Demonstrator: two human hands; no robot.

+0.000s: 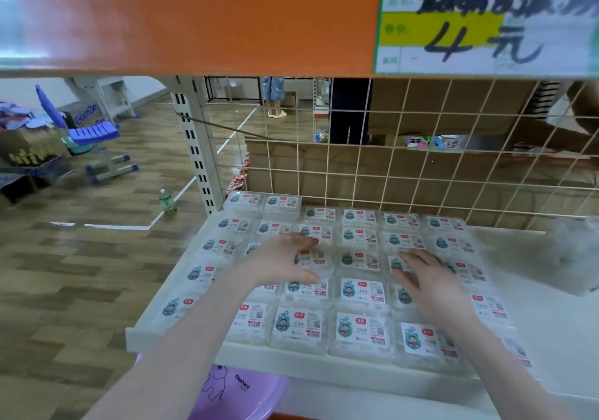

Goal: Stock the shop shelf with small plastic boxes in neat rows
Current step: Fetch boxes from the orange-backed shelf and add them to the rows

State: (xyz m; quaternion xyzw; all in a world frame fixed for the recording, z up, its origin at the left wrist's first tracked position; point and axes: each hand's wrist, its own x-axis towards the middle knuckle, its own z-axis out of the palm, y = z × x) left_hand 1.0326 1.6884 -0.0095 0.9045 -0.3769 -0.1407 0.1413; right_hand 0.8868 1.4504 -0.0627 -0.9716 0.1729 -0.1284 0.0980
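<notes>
Several small clear plastic boxes (pixel 360 329) with white labels lie flat in rows on the white shelf (pixel 551 329). My left hand (pixel 282 262) lies over boxes in the left-middle of the rows, fingers spread and relaxed, touching their lids. Over on the right-middle boxes rests my right hand (pixel 428 280), fingers straight and pointing left-up. Neither hand holds a box. At the shelf's right side sits a crumpled clear plastic bag (pixel 573 251).
An orange shelf rail (pixel 194 24) with a price tag (pixel 486 24) spans overhead. A wire mesh back panel (pixel 405 173) closes the shelf's rear. A purple stool (pixel 236 390) stands below. A green bottle (pixel 167 201) is on the wooden floor; people stand beyond the mesh.
</notes>
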